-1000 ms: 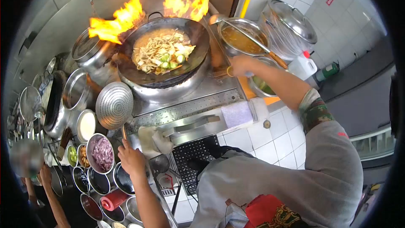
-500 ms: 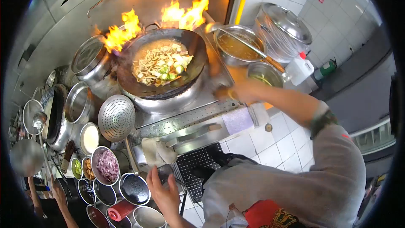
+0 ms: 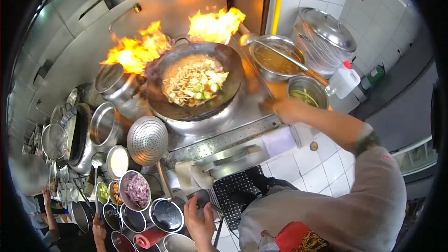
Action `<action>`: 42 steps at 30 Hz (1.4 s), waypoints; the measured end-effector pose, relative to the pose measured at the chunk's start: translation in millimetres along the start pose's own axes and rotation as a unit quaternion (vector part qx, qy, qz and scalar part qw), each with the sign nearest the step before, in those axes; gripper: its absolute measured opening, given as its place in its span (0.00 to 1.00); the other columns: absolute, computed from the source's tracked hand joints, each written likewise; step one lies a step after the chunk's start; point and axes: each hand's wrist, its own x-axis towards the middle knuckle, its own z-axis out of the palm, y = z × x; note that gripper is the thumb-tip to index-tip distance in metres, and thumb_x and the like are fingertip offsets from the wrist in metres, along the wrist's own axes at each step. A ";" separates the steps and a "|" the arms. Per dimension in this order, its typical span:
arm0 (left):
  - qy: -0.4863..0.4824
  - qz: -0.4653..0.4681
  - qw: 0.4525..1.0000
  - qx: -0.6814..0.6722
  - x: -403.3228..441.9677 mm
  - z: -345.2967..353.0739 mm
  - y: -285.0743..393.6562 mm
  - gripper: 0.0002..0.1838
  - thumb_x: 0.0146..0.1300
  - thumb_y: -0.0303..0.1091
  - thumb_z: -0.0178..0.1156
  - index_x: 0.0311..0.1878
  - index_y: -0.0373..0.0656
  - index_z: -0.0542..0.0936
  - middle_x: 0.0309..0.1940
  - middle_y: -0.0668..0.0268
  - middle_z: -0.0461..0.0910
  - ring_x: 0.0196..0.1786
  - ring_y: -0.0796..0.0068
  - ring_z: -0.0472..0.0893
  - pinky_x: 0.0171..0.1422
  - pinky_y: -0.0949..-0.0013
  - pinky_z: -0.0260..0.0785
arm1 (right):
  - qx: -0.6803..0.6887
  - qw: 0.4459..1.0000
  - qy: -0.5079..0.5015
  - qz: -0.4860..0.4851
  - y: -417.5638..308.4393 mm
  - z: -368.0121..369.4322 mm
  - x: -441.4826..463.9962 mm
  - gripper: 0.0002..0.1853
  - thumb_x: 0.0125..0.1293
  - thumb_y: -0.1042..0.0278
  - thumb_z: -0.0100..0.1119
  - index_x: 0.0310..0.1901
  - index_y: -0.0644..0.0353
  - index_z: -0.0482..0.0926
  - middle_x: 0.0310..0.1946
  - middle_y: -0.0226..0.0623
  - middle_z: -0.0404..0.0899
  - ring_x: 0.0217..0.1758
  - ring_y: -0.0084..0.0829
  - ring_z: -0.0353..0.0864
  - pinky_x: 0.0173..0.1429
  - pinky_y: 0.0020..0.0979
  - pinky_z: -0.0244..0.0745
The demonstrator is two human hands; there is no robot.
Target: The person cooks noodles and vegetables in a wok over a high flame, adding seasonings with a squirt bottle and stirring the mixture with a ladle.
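Observation:
My left hand (image 3: 199,219) is raised near the counter edge at bottom centre, fingers apart and empty, beside a bowl of dark liquid (image 3: 166,215). The perforated skimmer (image 3: 148,141) rests above it, its handle free. At the right of the stove, my right hand (image 3: 287,110) is closed around a dark brush (image 3: 267,106) that is blurred by motion. In the wok (image 3: 196,107) lie noodles with cabbage and green vegetable pieces (image 3: 196,82). Right of the wok, a ladle (image 3: 284,56) with a wooden handle lies across a pot of brown broth (image 3: 275,60).
Tall flames (image 3: 215,24) rise behind the wok. A bowl of chopped onion (image 3: 135,190), a red bottle (image 3: 150,237) and several pots stand at left. Another person's hand (image 3: 99,227) holds a ladle at lower left. A white jug (image 3: 344,80) stands at right.
My left hand has let go of the skimmer handle and drawn back toward the lower edge, opening. My right hand has moved the brush over the stove's right side. The co-worker's hand has come nearer.

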 end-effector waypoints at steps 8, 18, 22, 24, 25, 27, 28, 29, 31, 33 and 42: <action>0.028 0.177 0.983 0.037 100.8 32.0 61.4 0.23 0.61 0.33 0.70 0.58 0.37 0.80 0.55 0.49 0.79 0.59 0.46 0.77 0.64 0.53 0.70 | 0.262 0.945 0.139 0.138 -30.1 70.5 -36.9 0.25 0.67 0.61 0.53 0.66 0.53 0.70 0.59 0.62 0.75 0.56 0.58 0.82 0.56 0.57 0.78; 0.121 0.261 0.936 0.203 210.8 130.0 104.4 0.13 0.65 0.40 0.64 0.32 0.41 0.76 0.31 0.55 0.76 0.39 0.50 0.76 0.42 0.51 0.69 | 0.184 0.881 0.421 0.115 100.4 -14.5 -32.3 0.18 0.64 0.70 0.58 0.56 0.61 0.75 0.53 0.55 0.75 0.56 0.58 0.77 0.58 0.52 0.75; 0.121 0.252 0.936 0.216 218.8 131.2 104.5 0.13 0.66 0.39 0.63 0.31 0.41 0.76 0.31 0.55 0.75 0.38 0.50 0.75 0.41 0.50 0.68 | 0.195 0.921 0.273 0.195 174.9 3.7 16.4 0.17 0.60 0.76 0.57 0.52 0.65 0.72 0.57 0.57 0.74 0.55 0.62 0.79 0.56 0.55 0.76; 0.111 0.236 0.940 0.218 216.3 134.1 109.2 0.12 0.66 0.38 0.63 0.31 0.41 0.76 0.31 0.55 0.75 0.38 0.50 0.75 0.41 0.49 0.68 | 0.186 0.918 0.285 0.203 187.5 12.8 32.1 0.15 0.60 0.77 0.56 0.50 0.64 0.74 0.56 0.60 0.77 0.53 0.63 0.81 0.56 0.56 0.76; 0.103 0.226 0.943 0.219 215.0 137.0 112.1 0.12 0.66 0.38 0.63 0.31 0.41 0.76 0.31 0.55 0.75 0.38 0.50 0.75 0.41 0.49 0.68 | 0.213 0.915 0.284 0.193 188.9 -0.1 33.0 0.16 0.59 0.77 0.56 0.50 0.64 0.74 0.53 0.61 0.78 0.52 0.62 0.81 0.55 0.56 0.76; 0.097 0.208 0.949 0.217 210.8 144.5 115.1 0.12 0.66 0.38 0.63 0.32 0.41 0.76 0.31 0.56 0.75 0.39 0.50 0.75 0.42 0.49 0.69 | 0.263 0.911 0.264 0.177 188.3 -25.3 16.1 0.17 0.59 0.78 0.56 0.51 0.62 0.74 0.48 0.62 0.81 0.50 0.61 0.82 0.54 0.55 0.76; 0.092 0.200 0.951 0.217 209.1 147.2 116.3 0.12 0.66 0.38 0.63 0.32 0.41 0.77 0.31 0.56 0.76 0.39 0.50 0.76 0.42 0.49 0.69 | 0.265 0.910 0.291 0.130 203.8 -18.5 17.9 0.21 0.59 0.77 0.59 0.56 0.59 0.75 0.43 0.62 0.82 0.50 0.60 0.82 0.54 0.54 0.75; 0.093 0.198 0.951 0.218 213.5 147.9 119.5 0.12 0.66 0.38 0.63 0.32 0.41 0.77 0.31 0.56 0.76 0.40 0.51 0.76 0.42 0.49 0.69 | 0.261 0.910 0.308 0.096 205.7 -20.6 12.4 0.22 0.59 0.76 0.60 0.57 0.58 0.76 0.45 0.61 0.83 0.50 0.60 0.82 0.54 0.53 0.75; 0.110 0.193 0.953 0.206 218.4 147.9 125.4 0.11 0.66 0.37 0.64 0.31 0.40 0.77 0.31 0.55 0.76 0.38 0.50 0.75 0.43 0.49 0.68 | 0.251 0.904 0.344 0.025 208.4 -32.0 -13.6 0.24 0.60 0.73 0.62 0.60 0.57 0.77 0.48 0.58 0.83 0.50 0.59 0.82 0.54 0.53 0.75; 0.116 0.189 0.954 0.199 214.7 151.4 123.5 0.11 0.65 0.36 0.64 0.31 0.40 0.78 0.30 0.54 0.77 0.37 0.49 0.75 0.43 0.50 0.68 | 0.299 0.900 0.311 -0.055 209.7 -60.3 -36.8 0.25 0.61 0.72 0.63 0.62 0.54 0.78 0.50 0.53 0.83 0.51 0.56 0.83 0.56 0.51 0.76; 0.115 0.188 0.953 0.205 215.4 155.6 120.2 0.12 0.65 0.38 0.64 0.33 0.40 0.78 0.32 0.55 0.78 0.40 0.51 0.77 0.43 0.50 0.70 | 0.186 0.947 0.252 -0.073 92.0 -101.0 -9.3 0.26 0.65 0.67 0.62 0.66 0.44 0.77 0.50 0.49 0.84 0.52 0.52 0.82 0.58 0.47 0.77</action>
